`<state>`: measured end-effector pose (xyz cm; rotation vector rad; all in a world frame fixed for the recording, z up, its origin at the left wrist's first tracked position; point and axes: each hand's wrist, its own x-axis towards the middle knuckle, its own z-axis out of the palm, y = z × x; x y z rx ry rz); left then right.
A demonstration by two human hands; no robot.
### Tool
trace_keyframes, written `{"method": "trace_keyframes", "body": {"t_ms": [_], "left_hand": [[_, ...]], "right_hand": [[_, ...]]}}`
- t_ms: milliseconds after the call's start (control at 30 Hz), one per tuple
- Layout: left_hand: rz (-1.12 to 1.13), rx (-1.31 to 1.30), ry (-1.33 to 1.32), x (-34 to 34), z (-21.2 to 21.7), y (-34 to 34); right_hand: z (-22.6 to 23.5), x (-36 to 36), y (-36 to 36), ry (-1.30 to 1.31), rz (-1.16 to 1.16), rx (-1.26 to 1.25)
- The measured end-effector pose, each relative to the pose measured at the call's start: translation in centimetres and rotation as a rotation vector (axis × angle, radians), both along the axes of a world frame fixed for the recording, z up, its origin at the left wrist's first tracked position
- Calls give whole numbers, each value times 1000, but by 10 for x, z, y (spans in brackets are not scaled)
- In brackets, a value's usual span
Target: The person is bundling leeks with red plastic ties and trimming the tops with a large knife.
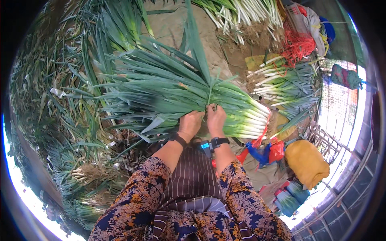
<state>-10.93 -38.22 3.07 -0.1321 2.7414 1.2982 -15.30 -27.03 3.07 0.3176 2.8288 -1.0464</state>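
A large bunch of green onions (177, 94) lies crosswise in front of me, leaves to the left and trimmed white ends to the right. Around its middle runs a narrow green leaf strip (209, 94). My left hand (190, 125) is closed at the near side of the bunch, beside the strip. Close to its right, my right hand (216, 119) is closed in a pinch at the strip's near end. Both hands seem to grip the strip, though some fingertips are hidden. A red band (264, 130) circles the white ends.
Loose green onions with roots (257, 24) lie at the far right, with another pile (285, 86) nearer. Red plastic strings (298, 47) hang by a crate. A yellow bundle (306, 164) and a blue plastic piece (259, 153) are at near right. Leaf scraps (60, 100) cover the left.
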Motion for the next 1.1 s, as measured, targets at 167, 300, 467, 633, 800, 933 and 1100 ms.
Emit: {"method": "trace_keyframes", "body": {"t_ms": [167, 300, 467, 633, 800, 933, 1100], "left_hand": [[16, 32, 6, -1, -2, 3], [56, 67, 29, 0, -5, 0], [43, 58, -17, 1, -9, -1], [24, 56, -35, 0, -10, 1], [36, 82, -49, 2, -6, -1], [53, 55, -36, 2, -12, 0], [42, 23, -20, 5, -15, -1]], "right_hand": [[3, 1, -7, 93, 29, 169], [19, -6, -20, -118, 76, 355], [20, -21, -26, -274, 149, 474], [-5, -34, -14, -343, 56, 437], [-16, -37, -6, -305, 148, 392], [-18, -41, 5, -514, -95, -186], [-20, -35, 1, -766, -643, -773]]}}
